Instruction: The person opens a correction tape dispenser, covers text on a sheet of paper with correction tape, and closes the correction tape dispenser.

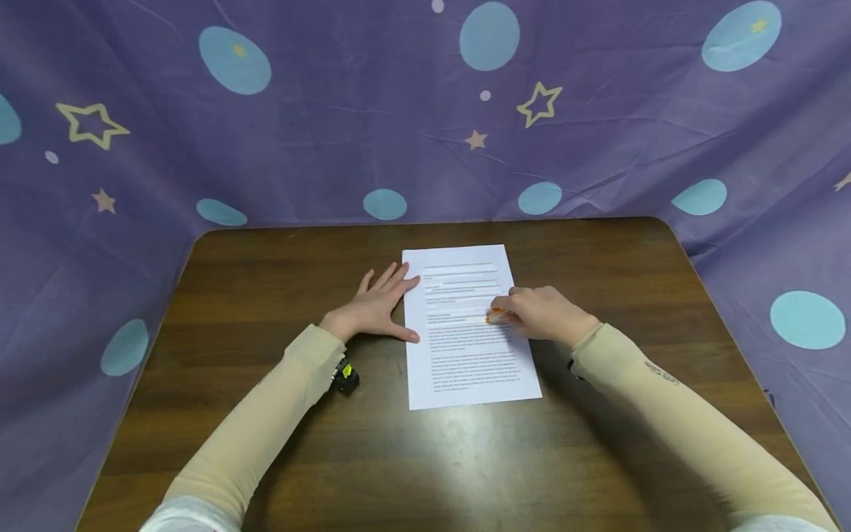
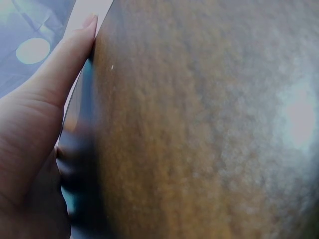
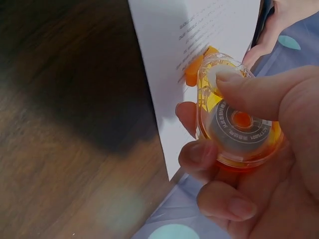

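Note:
A printed sheet of paper (image 1: 417, 369) lies on the wooden table, with white strips covering parts of its upper lines. My left hand (image 1: 379, 307) rests with spread fingers over the sheet's left edge, thumb and fingertips on the margin. In the left wrist view the thumb (image 2: 65, 64) lies along the paper's edge. My right hand (image 1: 548, 316) grips a correction tape dispenser (image 3: 241, 137), clear and orange with a round reel inside. Its thumb presses the casing while the other fingers curl beneath. The orange tip (image 3: 195, 68) is down at the text, toward the right side of the page.
The brown wooden table (image 1: 372, 465) extends around the sheet on every side. A purple curtain (image 1: 319, 133) with stars and blue ovals hangs behind and beside it. A small black wrist device (image 1: 346, 377) sits below the left wrist.

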`<action>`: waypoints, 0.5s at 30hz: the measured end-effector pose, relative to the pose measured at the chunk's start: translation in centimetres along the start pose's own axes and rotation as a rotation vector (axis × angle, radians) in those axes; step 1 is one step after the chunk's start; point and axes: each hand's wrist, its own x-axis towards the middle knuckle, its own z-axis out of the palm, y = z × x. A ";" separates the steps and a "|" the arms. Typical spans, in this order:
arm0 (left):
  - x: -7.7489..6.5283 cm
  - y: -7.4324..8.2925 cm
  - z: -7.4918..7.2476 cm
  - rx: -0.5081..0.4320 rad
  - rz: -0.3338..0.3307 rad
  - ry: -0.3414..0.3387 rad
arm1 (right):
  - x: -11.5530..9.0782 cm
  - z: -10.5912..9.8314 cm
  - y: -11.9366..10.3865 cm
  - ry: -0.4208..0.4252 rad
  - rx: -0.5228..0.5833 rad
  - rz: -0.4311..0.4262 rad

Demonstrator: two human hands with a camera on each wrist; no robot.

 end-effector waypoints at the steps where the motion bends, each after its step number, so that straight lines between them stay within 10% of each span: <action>1: 0.0 0.1 -0.1 -0.001 0.001 0.001 | -0.1 0.0 0.1 0.000 -0.001 0.002; 15: 0.4 -0.4 0.5 -0.014 -0.015 -0.002 | -2.1 -0.2 1.9 0.009 0.033 0.045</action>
